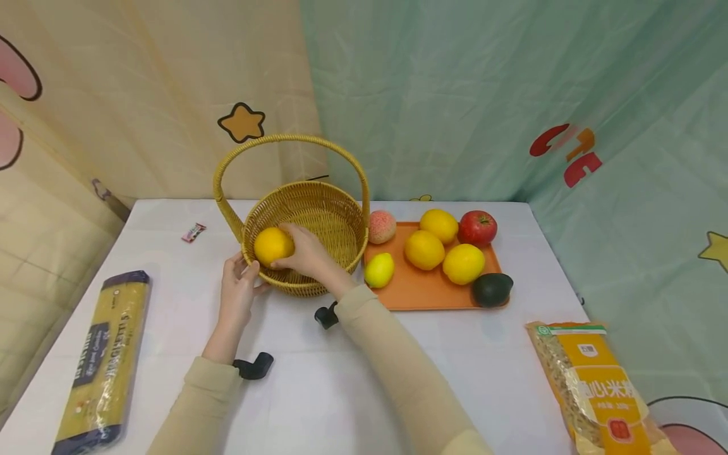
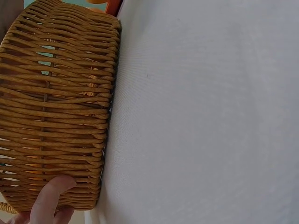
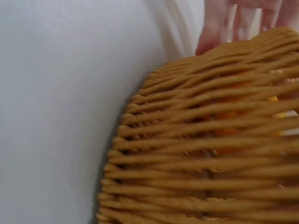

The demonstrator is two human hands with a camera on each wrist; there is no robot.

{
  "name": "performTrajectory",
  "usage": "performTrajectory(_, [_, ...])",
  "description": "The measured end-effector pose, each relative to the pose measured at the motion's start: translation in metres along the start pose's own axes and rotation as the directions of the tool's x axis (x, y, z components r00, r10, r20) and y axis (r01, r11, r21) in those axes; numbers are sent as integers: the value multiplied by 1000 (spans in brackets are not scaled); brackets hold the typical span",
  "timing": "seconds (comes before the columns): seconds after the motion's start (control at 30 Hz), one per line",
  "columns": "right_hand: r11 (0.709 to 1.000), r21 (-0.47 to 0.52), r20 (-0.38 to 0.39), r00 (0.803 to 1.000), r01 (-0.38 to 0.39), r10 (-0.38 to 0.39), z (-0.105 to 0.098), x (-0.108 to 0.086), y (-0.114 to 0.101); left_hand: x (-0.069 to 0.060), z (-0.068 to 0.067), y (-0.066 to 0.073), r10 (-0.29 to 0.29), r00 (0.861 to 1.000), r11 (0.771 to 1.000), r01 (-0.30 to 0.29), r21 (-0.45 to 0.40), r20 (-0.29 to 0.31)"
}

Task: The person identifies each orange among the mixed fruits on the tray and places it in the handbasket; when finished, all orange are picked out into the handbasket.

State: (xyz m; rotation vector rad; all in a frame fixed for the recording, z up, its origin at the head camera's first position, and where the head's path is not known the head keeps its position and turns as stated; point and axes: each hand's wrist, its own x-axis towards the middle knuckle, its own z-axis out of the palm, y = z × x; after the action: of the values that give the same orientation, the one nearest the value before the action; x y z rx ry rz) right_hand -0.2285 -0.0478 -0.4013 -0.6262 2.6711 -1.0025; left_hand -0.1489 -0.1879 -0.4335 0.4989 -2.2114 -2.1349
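A wicker basket [image 1: 304, 289] with a tall arched handle stands on the white table. My right hand [image 1: 311, 254] reaches inside it and grips an orange [image 1: 270, 245] against the left inner wall. On the basket's left front side, my left hand [image 1: 237, 287] holds the wall from outside. The left wrist view shows a digit of the left hand [image 2: 49, 200] pressed on the woven wall [image 2: 56, 116]. In the right wrist view, the weave [image 3: 210, 158] hides the right hand, while orange colour shows faintly through gaps and left-hand fingers [image 3: 217, 25] appear beyond the edge.
Right of the basket, an orange tray [image 1: 421, 297] carries a peach [image 1: 382, 227], a red apple [image 1: 478, 229], a dark green avocado [image 1: 491, 290] and several yellow fruits [image 1: 463, 264]. A spaghetti pack [image 1: 108, 354] lies left, a grain bag [image 1: 603, 392] right, a small wrapped candy [image 1: 194, 232] behind.
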Motion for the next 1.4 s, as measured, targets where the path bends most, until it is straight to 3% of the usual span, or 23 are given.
performTrajectory(0.3, [996, 42, -111, 991, 83, -78, -39, -31, 9, 2, 1, -1, 2, 1000, 1000, -2, 2, -6])
performTrajectory(0.53, [979, 125, -241, 962, 162, -129, -64, -63, 35, 2, -1, -2, 0, 1000, 1000, 0, 25, -6])
performTrajectory(0.8, [973, 163, -367, 925, 165, -95, -95, -92, 62, 2, 0, -2, 5, 1000, 999, -5, 43, -5])
performTrajectory(1.13, [996, 93, -442, 896, 1, 40, -124, -119, 107, 2, 1, -2, 9, 1000, 998, -9, 58, -2])
performTrajectory(1.4, [992, 12, -424, 898, -125, 118, -135, -128, 132, 1, 0, -1, 7, 1000, 999, -7, 46, 2])
